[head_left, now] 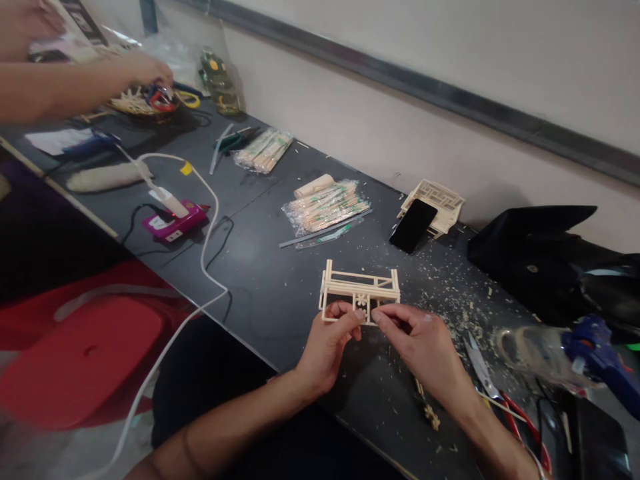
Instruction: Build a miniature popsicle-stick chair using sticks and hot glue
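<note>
Between my hands is a small wooden stick frame (360, 288), built of pale thin sticks, with a little flower-shaped piece in its front lattice. My left hand (334, 343) grips its lower edge, thumb in front and fingers curled behind. From the other side, my right hand (423, 340) pinches near the lower middle bar with thumb and forefinger; any tiny piece between those fingertips is hidden. Below my right hand lie some small stick pieces (430, 415). Scissors (483, 367) with red handles rest beside my right forearm.
Bagged wooden sticks (327, 208) lie ahead. A phone (413, 225) leans on another stick model (443, 200) amid shavings. At right are a blue glue gun (600, 353) and a black bag (530, 260). A purple power strip (175, 221) trails a white cable; another person's hand (147, 70) reaches over a basket.
</note>
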`<state>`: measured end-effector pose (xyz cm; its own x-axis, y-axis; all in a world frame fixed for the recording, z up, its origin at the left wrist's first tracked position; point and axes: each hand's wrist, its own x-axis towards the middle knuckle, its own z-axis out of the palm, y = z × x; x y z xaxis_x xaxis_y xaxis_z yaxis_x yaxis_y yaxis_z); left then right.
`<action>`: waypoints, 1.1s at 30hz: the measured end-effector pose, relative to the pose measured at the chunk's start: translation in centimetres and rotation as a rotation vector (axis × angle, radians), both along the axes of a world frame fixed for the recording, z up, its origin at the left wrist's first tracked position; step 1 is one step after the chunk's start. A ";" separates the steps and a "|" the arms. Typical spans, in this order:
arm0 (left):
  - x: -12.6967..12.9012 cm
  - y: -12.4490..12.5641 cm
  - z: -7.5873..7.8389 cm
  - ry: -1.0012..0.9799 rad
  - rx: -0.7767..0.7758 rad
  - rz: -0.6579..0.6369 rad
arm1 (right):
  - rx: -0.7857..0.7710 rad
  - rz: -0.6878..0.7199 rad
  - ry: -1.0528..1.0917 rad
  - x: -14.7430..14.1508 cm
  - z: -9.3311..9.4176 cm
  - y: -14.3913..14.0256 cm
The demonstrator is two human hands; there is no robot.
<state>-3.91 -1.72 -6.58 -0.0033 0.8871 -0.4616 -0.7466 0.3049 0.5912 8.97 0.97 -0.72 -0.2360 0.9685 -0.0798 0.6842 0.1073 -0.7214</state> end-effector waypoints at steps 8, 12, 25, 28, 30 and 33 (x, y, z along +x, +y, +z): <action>0.0 0.0 0.0 0.014 -0.007 0.005 | -0.015 0.012 -0.008 -0.1 0.2 0.3; 0.0 -0.1 -0.2 0.023 0.008 0.007 | -0.043 0.019 -0.008 -0.1 0.3 0.4; 0.1 -0.2 -0.6 0.045 0.025 0.007 | -0.355 0.030 0.004 -0.4 1.6 2.1; 0.1 -0.1 -0.6 0.053 0.016 0.010 | -0.441 0.008 -0.030 -0.6 1.8 2.4; 0.1 -0.1 -0.6 0.058 0.013 0.010 | -0.483 0.002 -0.040 -0.7 1.8 2.5; 0.1 0.1 -0.4 0.062 0.016 0.003 | -0.537 0.002 -0.036 -0.8 1.8 2.6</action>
